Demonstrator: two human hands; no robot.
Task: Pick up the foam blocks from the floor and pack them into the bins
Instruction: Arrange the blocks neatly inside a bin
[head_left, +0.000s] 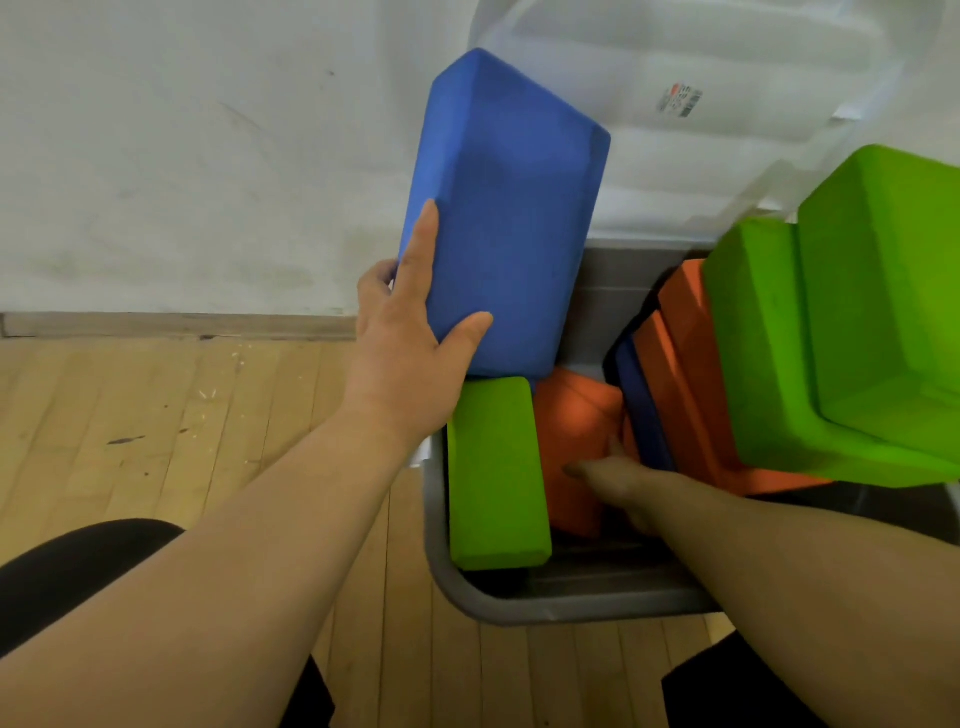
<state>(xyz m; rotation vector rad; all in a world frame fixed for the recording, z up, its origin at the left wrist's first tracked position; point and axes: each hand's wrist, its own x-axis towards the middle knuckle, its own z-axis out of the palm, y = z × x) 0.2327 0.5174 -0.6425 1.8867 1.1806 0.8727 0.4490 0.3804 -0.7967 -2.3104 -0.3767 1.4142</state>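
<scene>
One blue block (509, 218) held over the grey bin (519, 608)
The left hand (410, 332) grips the blue block by its near left edge. The right hand (618, 483) touches an orange block (571, 431) inside the bin; I cannot tell if it grips. Best to push that block aside for a gap, then slide the blue one down flat. The bin sits on a wood floor (156, 415) by a white wall (156, 156).
</scene>
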